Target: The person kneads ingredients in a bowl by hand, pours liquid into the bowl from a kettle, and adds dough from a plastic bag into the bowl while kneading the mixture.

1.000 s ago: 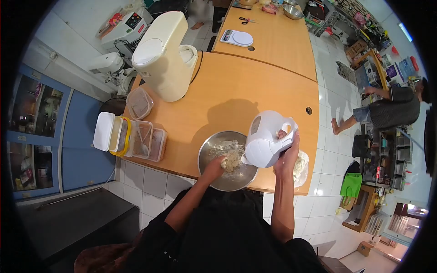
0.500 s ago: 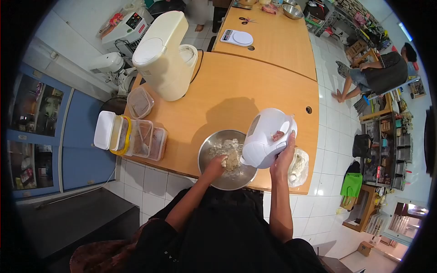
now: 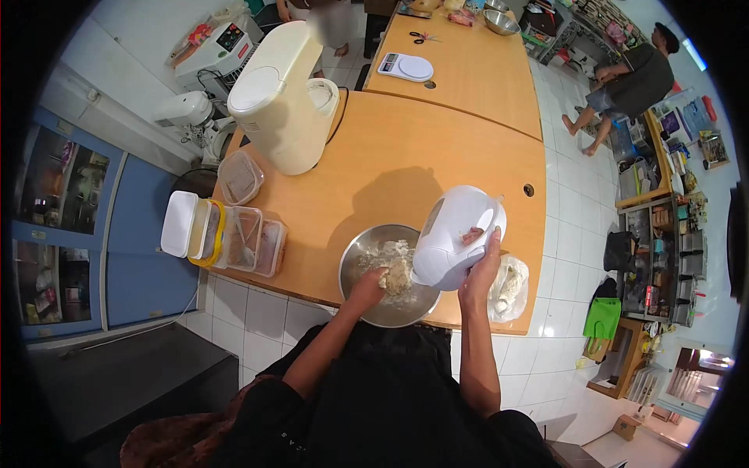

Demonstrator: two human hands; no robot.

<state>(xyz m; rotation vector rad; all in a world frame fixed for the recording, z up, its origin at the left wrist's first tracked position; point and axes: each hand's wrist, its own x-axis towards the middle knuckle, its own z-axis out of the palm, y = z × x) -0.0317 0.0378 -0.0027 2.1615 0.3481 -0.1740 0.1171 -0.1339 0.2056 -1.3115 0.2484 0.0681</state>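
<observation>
My right hand [image 3: 481, 274] grips the handle of a white pitcher [image 3: 449, 242], tilted with its spout over the steel mixing bowl [image 3: 349, 292]. No stream of liquid can be made out. Inside the bowl, my left hand [image 3: 369, 287] has its fingers in a crumbly, floury dough [image 3: 399, 277], closed on part of it; the fingertips are partly hidden. Loose white flour [image 3: 396, 248] clings to the bowl's far inner side. Right of the pitcher lies a clear plastic bag with white contents [image 3: 509, 288].
A cream stand machine [image 3: 273, 101] stands at the back left of the table [image 3: 437, 132]. Several plastic containers [image 3: 242, 238] sit at the left edge. A white scale [image 3: 406, 67] and scissors [image 3: 424, 37] lie farther back. One person [image 3: 636, 78] stands at right; another is partly visible behind the machine.
The pitcher in my right hand has shifted very slightly left; my left hand stays in the dough. The person at right has risen from sitting to standing, and someone behind the machine shows more.
</observation>
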